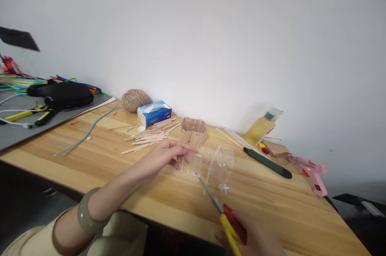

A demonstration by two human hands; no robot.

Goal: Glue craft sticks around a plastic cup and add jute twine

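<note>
Left hand [172, 151] pinches clear plastic [193, 166], right hand [255, 235] grips scissors [214, 203]; I judge stick cup [193, 135] formed, sticks [147, 138] at left unused.

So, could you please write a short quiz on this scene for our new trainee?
1. Which tool does the right hand hold?
2. True or false: seen in the picture, the ball of twine is to the right of the blue-and-white tissue pack.
3. Fill in the blank: the glue gun at the right side of the table is mainly ____ in colour.

Key:
1. Scissors, with yellow and red handles.
2. False; it is to the left.
3. Pink.
</note>
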